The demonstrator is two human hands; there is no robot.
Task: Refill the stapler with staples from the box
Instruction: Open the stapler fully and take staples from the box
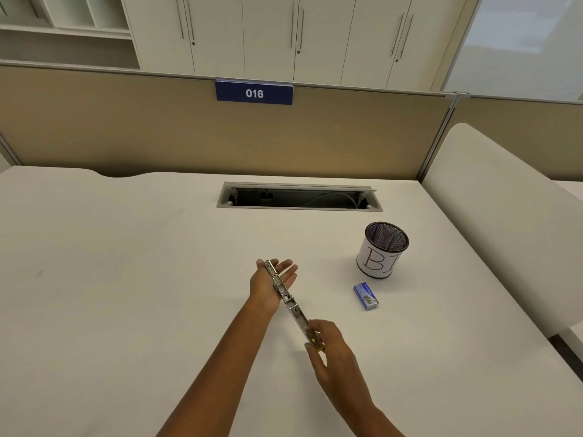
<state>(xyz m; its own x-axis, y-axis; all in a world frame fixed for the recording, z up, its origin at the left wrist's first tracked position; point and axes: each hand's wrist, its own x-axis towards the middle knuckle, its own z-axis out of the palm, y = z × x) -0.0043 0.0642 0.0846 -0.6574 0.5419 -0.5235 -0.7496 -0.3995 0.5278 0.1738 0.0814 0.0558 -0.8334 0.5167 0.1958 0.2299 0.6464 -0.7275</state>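
Right hand (pixel 328 348) pinches opened stapler (pixel 291 302); left hand (pixel 273 279) flat, supporting. Steady it level before fetching box (pixel 366 296).

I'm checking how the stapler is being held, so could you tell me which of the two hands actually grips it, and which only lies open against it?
The right hand grips the stapler at its near, yellow-tipped end. The left hand is flat, fingers spread, behind the far end.

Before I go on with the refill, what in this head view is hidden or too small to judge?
- Stapler channel: seen edge-on, staples inside untellable.
- Staple box: print too small; open or sealed unclear.
- Right hand covers the stapler's near end.
- Mesh cup label: lettering wraps out of sight.
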